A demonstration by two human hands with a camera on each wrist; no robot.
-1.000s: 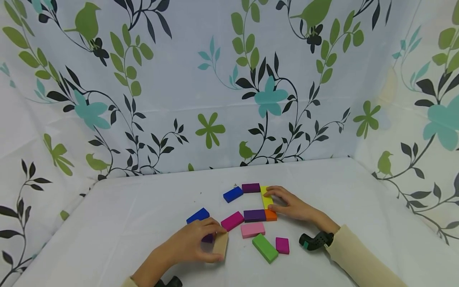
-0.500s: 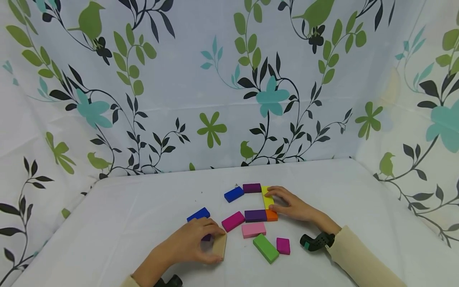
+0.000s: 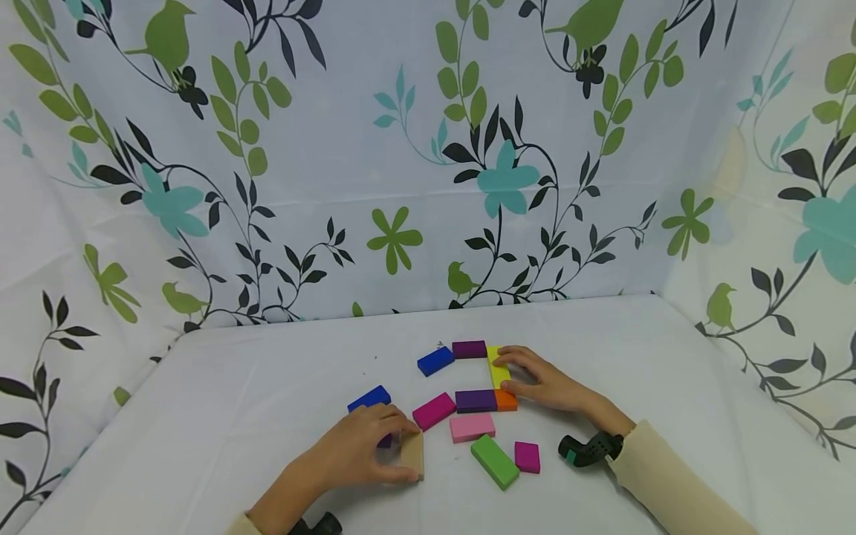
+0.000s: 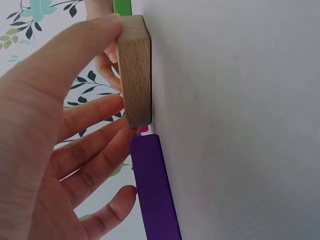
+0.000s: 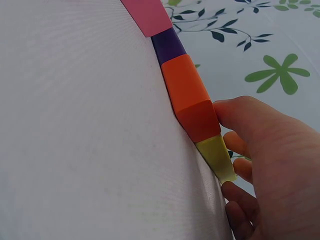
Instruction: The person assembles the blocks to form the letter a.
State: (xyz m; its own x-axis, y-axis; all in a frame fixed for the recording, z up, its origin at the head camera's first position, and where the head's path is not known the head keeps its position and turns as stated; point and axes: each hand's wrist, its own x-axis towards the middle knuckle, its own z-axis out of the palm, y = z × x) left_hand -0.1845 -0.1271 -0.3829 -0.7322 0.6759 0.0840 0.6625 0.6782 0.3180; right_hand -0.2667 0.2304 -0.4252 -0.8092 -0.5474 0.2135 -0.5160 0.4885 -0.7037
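Observation:
My left hand (image 3: 361, 449) holds a plain wooden block (image 3: 412, 453) between thumb and fingertips, low over the white cloth. In the left wrist view the thumb lies on the near end of this wooden block (image 4: 136, 75), and a purple block (image 4: 155, 185) lies just past its far end. My right hand (image 3: 545, 383) pinches a yellow block (image 3: 495, 364), its fingers reaching over the top and its thumb by the near end. An orange block (image 3: 506, 400) stands against that end, beside my thumb in the right wrist view. A dark purple block (image 3: 475, 402) adjoins the orange one.
A magenta block (image 3: 434, 411), pink block (image 3: 472, 427), green block (image 3: 495, 461) and small magenta block (image 3: 527, 457) lie between the hands. Farther back are a plum block (image 3: 469, 349) and a blue block (image 3: 435, 361). Another blue block (image 3: 369, 398) lies beyond my left hand.
The wooden block has turned slightly in my left hand and now sits straighter, its near end a little higher in view. My right hand stays on the yellow block.

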